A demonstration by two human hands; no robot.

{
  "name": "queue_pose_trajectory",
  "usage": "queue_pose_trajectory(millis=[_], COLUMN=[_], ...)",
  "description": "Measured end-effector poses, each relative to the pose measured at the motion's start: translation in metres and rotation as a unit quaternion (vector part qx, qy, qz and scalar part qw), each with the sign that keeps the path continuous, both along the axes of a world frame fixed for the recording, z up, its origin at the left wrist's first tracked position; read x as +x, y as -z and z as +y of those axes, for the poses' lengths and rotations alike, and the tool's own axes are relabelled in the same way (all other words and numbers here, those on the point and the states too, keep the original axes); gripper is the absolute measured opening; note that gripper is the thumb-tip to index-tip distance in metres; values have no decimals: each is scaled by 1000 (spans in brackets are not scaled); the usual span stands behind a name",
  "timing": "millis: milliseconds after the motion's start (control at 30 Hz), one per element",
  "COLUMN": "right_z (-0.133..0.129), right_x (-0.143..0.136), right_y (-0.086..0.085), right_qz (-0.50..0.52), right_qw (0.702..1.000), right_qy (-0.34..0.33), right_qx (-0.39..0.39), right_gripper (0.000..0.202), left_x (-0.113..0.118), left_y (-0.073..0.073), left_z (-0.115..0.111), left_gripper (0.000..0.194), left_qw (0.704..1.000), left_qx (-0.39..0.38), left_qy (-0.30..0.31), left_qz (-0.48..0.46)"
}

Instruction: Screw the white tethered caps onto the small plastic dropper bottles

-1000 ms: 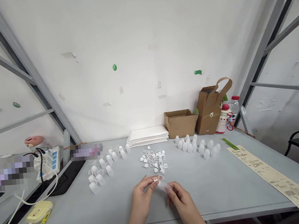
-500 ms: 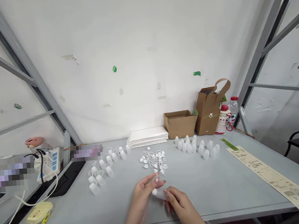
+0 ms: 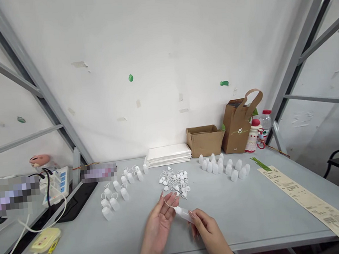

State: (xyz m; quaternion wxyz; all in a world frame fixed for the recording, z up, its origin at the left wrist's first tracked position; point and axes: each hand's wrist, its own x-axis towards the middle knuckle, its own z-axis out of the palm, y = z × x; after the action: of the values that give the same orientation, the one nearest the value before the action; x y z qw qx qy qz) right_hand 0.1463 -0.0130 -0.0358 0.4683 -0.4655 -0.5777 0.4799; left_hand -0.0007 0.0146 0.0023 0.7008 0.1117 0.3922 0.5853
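Observation:
A small translucent white bottle (image 3: 184,214) lies tilted between my hands, its white neck end pointing to the upper left. My right hand (image 3: 206,229) pinches its base between thumb and fingers. A thin white loop runs from the neck end towards my left hand (image 3: 162,221), which is palm up with its fingers spread beside the bottle. Just beyond my fingers lies a pile of white looped caps (image 3: 173,181). Several bottles with looped caps (image 3: 114,203) stand at the left. Several bottles without loops (image 3: 215,168) stand at the right.
At the back are a stack of white sheets (image 3: 168,155), a cardboard box (image 3: 205,143), a brown paper bag (image 3: 236,131) and drink bottles (image 3: 252,137). A long printed paper strip (image 3: 307,206) lies right. Cables and a power strip (image 3: 58,186) are left.
My left hand has opened and turned palm up, its fingers off the neck end of the bottle. The bottle and its loop show more fully, still in my right hand.

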Motion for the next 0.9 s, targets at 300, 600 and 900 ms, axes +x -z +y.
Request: queue_pose_trajectory(millis=[300, 600, 900], right_z=[0, -1, -2], right_x=[1, 1, 1], right_y=[1, 4, 2], right_qz=[0, -8, -13], right_qw=[1000, 1000, 1000], right_qy=[11, 7, 9], right_qx=[1, -3, -6], right_gripper=[43, 46, 46], left_x=[1, 0, -1], left_y=[5, 5, 4], left_z=[-6, -6, -7], left_gripper=[17, 22, 22], left_qw=[996, 985, 981], left_qx=[55, 113, 130], left_qy=[71, 130, 139], left_qz=[-9, 1, 30])
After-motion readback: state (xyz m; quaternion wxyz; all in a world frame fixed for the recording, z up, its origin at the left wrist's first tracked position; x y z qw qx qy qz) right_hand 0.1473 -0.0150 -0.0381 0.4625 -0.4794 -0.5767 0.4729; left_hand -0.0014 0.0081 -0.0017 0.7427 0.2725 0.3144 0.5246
